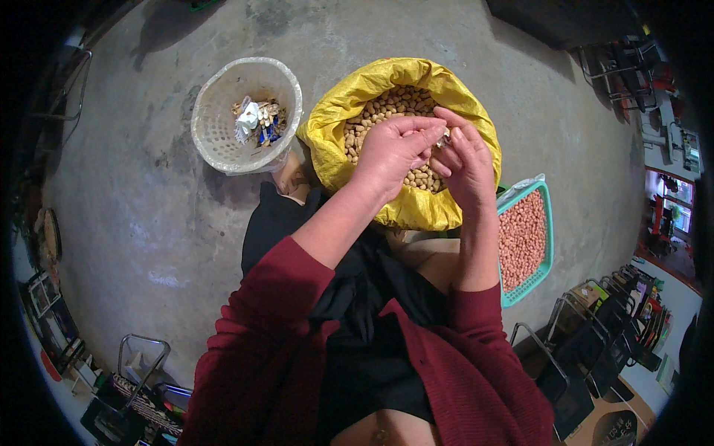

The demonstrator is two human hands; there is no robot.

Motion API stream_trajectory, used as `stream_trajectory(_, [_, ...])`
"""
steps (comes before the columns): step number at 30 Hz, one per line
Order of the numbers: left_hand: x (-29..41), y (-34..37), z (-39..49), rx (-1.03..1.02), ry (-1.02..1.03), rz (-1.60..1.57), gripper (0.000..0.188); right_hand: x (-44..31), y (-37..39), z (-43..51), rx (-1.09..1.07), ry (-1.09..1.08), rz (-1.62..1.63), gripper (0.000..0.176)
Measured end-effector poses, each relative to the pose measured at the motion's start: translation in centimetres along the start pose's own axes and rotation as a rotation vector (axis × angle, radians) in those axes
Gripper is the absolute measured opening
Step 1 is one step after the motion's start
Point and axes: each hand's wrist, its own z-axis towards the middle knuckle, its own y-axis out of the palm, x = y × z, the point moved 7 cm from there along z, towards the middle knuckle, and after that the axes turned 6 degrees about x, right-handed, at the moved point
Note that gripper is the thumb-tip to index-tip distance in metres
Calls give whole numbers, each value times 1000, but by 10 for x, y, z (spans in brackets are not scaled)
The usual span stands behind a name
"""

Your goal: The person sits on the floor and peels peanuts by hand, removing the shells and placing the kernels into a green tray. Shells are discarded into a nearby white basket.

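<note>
Both hands meet over a yellow woven sack (334,161) with its rim rolled down, full of unshelled peanuts (385,106). Between the fingertips is a small, pale piece with dark spots, apparently a broken peanut shell (444,138). My right hand (471,161) grips it between thumb and fingers. The thumb and forefinger of my left hand (387,153) pinch at its upper edge; the other left fingers are curled and partly hidden. Beside my right forearm, a turquoise plastic basket (549,234) holds shelled pink peanut kernels (521,240).
Left of the sack stands a white perforated plastic bin (215,122) with a clear liner, holding shells and crumpled white tissue (247,120). Metal-framed chairs (563,362) line the lower right, and another chair (139,362) stands lower left. Concrete floor (139,234) surrounds the sack.
</note>
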Motion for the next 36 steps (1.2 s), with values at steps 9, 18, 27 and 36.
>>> stream_trajectory(9, [-1,-8,2,61,4,-17,15,-1,18,-6,-35,-90,-169,46])
stream_trajectory(18, [-9,-3,5,-47,-67,-176,14,-30,29,-17,132,-543,-985,39])
stream_trajectory(27, [-15,-5,7,-74,-131,-231,16,-20,18,-14,138,-451,-798,35])
stream_trajectory(36, [-24,-10,6,74,-191,-204,23,-30,38,-10,31,-312,-412,31])
